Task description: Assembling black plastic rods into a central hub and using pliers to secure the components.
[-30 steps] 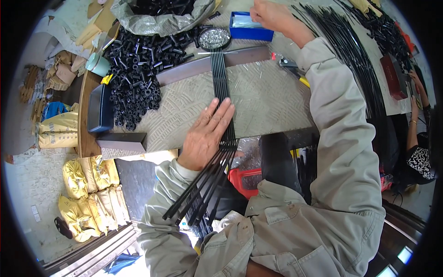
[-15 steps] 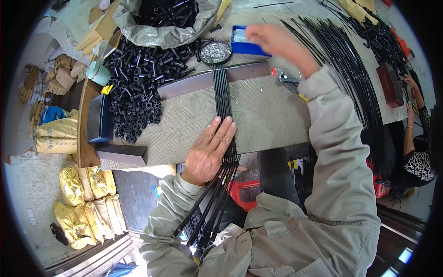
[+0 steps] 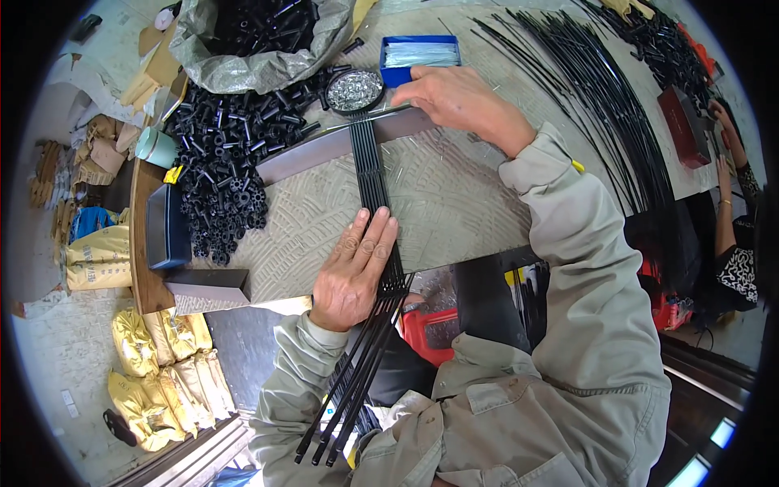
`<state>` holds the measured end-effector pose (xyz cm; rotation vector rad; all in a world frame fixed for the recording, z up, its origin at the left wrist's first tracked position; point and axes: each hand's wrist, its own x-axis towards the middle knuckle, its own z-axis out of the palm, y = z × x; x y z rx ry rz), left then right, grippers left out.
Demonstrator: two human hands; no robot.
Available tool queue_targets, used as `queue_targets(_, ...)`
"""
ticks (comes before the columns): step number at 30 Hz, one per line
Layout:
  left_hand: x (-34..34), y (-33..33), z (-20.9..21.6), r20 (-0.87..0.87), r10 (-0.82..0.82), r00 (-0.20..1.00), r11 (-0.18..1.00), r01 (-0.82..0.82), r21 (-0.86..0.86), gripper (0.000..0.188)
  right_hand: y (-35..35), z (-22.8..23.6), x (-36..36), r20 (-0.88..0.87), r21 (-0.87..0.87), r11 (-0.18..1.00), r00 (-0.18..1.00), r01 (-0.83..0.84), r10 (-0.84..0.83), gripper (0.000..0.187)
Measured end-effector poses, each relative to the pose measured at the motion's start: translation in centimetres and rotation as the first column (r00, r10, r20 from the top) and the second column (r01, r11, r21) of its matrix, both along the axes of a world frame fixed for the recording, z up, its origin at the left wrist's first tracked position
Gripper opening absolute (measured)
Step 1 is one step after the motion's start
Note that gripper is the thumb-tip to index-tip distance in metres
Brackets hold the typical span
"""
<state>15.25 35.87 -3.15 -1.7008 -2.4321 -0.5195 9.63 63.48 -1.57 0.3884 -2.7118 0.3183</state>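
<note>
My left hand (image 3: 350, 272) lies flat with its fingers stretched out over a bundle of thin black rods (image 3: 371, 174). The rods sit side by side across the table, and their near ends fan out past its edge above my lap. Their far ends rest at a long metal bar (image 3: 304, 157), close to a round black dish (image 3: 355, 91) of small shiny pieces. My right hand (image 3: 462, 101) is at the bar's right end, thumb and fingers pinched together. Something thin seems to run from the fingertips along the bar; I cannot make it out. Just behind is a blue box (image 3: 396, 76) of thin clear strips.
Black tubular parts (image 3: 223, 154) are heaped on the left, below a grey sack (image 3: 219, 77) of similar ones. A blue tray (image 3: 168, 227) and a dark metal block (image 3: 207, 285) line the left edge. Long black rods (image 3: 600, 89) lie at right; another person's hands (image 3: 725, 138) work beyond.
My right hand has come down from the blue box to the bar's right end, its fingers now pinched. My left hand stays flat on the rods. The whole view has shifted slightly.
</note>
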Motion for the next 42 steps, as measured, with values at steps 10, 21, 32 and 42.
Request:
queue_targets(10, 0.1, 0.2, 0.1, 0.013, 0.005, 1.000, 1.000, -0.004, -0.010, 0.085, -0.6, 0.6, -0.2, 0.084, -0.031, 1.000, 0.996, 0.004, -0.001, 0.020)
queue_targets(21, 0.2, 0.3, 0.1, 0.011, 0.010, 1.000, 1.000, -0.010, -0.006, 0.085, -0.5, 0.5, -0.1, 0.068, -0.045, 0.999, 0.998, 0.001, 0.002, 0.024)
queue_targets(32, 0.2, 0.3, 0.3, 0.025, 0.023, 0.999, 1.000, -0.023, 0.001, 0.084, -1.6, -0.8, -1.3, -0.049, 0.018, 0.999, 0.998, -0.042, 0.043, 0.012)
queue_targets(42, 0.2, -0.1, -0.1, 0.015, 0.026, 1.000, 1.000, -0.026, 0.000, 0.083, -2.2, -0.3, -1.3, 0.011, 0.010, 1.000, 1.000, -0.004, 0.004, 0.009)
